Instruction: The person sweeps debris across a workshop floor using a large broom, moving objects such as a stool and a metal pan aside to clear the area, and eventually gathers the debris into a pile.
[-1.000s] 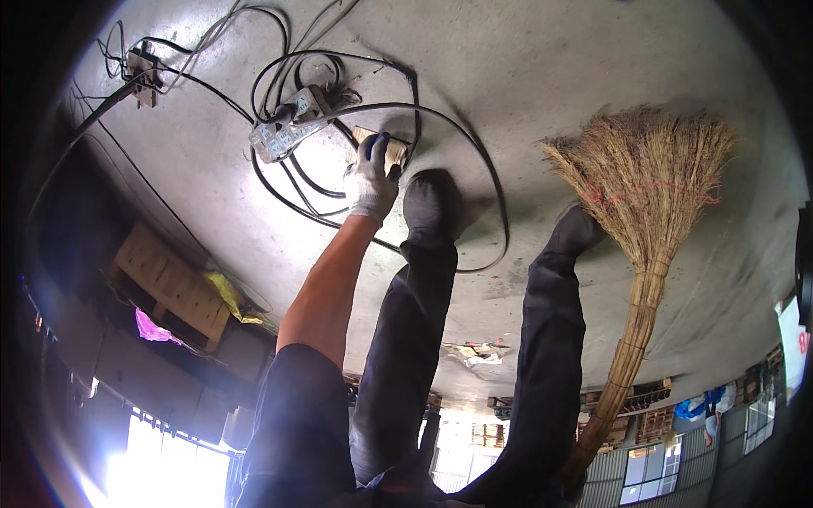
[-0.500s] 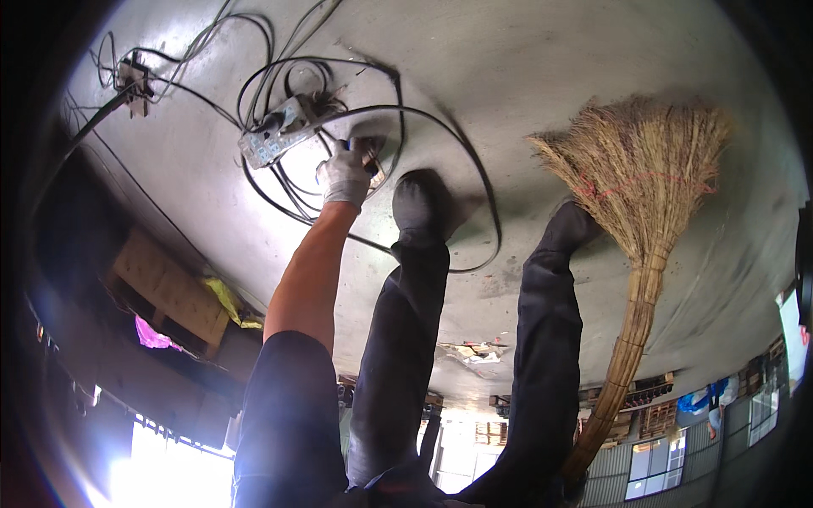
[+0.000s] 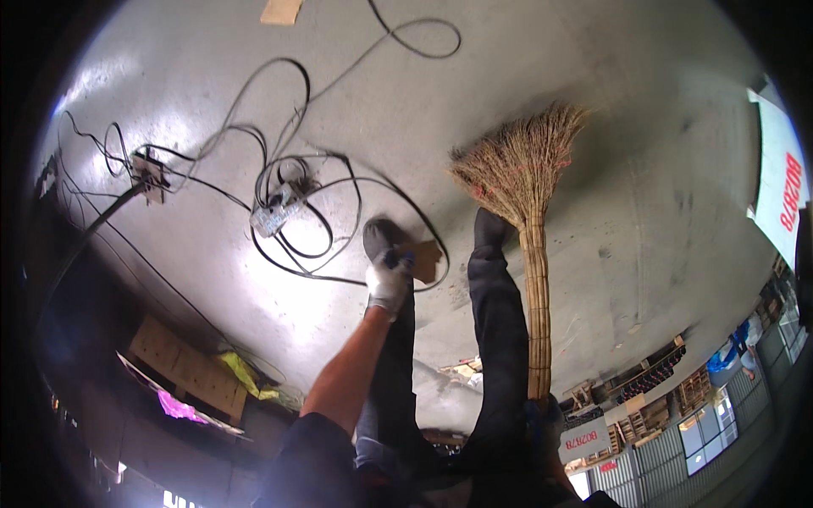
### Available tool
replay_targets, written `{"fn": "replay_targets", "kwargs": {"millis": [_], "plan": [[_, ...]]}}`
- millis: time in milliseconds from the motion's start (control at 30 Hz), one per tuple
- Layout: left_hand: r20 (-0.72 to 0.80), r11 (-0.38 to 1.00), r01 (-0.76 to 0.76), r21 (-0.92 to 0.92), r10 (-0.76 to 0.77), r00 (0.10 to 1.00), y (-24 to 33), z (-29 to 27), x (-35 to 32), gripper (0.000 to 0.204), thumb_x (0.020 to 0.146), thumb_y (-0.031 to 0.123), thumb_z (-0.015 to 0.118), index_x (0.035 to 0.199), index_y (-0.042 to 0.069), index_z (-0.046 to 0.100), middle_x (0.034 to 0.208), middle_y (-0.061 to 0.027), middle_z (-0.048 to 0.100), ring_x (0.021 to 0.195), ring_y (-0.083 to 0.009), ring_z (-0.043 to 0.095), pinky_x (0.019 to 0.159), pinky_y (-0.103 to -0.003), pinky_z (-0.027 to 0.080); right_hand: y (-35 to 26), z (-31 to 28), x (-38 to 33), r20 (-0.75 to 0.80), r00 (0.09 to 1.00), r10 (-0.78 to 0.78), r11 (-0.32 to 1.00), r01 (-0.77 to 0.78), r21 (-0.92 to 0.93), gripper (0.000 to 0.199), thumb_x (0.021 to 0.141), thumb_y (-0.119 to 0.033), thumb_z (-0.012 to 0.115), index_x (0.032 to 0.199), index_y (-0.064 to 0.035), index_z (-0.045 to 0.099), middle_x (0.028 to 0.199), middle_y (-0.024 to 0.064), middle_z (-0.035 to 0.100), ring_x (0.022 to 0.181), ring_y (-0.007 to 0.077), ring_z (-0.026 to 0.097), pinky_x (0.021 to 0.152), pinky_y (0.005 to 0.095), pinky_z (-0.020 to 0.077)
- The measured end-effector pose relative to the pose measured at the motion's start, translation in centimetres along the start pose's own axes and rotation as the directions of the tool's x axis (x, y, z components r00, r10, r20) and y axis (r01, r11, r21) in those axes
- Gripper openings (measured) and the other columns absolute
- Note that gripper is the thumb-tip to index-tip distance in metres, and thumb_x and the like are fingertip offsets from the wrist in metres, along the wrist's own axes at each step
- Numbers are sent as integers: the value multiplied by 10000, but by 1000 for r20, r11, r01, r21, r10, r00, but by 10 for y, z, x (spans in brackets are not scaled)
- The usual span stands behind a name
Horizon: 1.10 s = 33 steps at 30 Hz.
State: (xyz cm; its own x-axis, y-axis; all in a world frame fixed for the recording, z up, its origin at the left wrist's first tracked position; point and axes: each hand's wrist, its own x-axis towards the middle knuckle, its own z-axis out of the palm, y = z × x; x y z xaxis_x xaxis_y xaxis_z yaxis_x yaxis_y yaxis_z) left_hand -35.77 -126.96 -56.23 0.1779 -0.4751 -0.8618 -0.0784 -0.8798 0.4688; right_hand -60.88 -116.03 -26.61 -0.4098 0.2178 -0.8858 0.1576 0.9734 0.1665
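Over the left shoe [image 3: 378,240], the gloved left hand [image 3: 389,281] grasps a brown cardboard piece [image 3: 428,262], its dark fingertips hard to separate. The cardboard overlaps the black cable [image 3: 439,240] in view; whether it touches the concrete floor [image 3: 627,279] cannot be told. Low in shadow, the right hand [image 3: 544,416] grips the straw broom [image 3: 535,296], hiding the handle's end. Cords partly cover the grey power strip [image 3: 273,220].

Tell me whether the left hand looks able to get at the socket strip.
Probably yes: only black cable loops lie between the left hand and the socket strip, though the hand seems to hold a brown piece.
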Motion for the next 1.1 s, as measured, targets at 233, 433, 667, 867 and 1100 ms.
{"fn": "replay_targets", "kwargs": {"millis": [233,433,667,867,1100], "plan": [[651,800,-250,546,-216,728,25,90,-106,459,695,328,696,1018,17,599,888,-171,632,787,-256,610,701,-347,469,23,-28,-41,-92,852,-516,856,510,-78,198,819,-97,552,985,-31,468,634,18,497,496,86,483,395,218,392],[522,861,-25,509,-285,804,116,-5,-174,613,709,389,671,1160,9,504,1035,-142,606,890,-216,604,759,-302,475,-43,-1,-56,32,885,-465,822,418,388,317,801,-163,614,1058,-8,511,679,-21,513,478,51,427,401,198,342],[77,914,-51,403,21,997,106,-163,-146,399,756,219,665,1072,-5,573,865,-82,640,634,-123,580,562,-255,479,-73,50,-79,84,843,-532,745,418,520,160,807,-214,611,884,-88,551,549,-79,399,417,17,344,374,182,278],[71,800,-142,584,124,990,128,-179,-110,405,740,290,616,1048,28,597,964,-151,635,681,-179,641,660,-294,496,-59,24,-89,80,872,-483,793,397,463,200,799,-262,620,844,-87,534,513,-70,370,388,35,337,354,199,259],[38,792,-109,600,107,993,202,-129,-100,335,715,309,618,955,77,645,721,-92,659,651,-168,647,640,-292,496,-93,7,-100,88,894,-440,743,308,594,148,832,-251,589,846,-118,525,516,-68,387,371,36,359,334,194,288]]}}
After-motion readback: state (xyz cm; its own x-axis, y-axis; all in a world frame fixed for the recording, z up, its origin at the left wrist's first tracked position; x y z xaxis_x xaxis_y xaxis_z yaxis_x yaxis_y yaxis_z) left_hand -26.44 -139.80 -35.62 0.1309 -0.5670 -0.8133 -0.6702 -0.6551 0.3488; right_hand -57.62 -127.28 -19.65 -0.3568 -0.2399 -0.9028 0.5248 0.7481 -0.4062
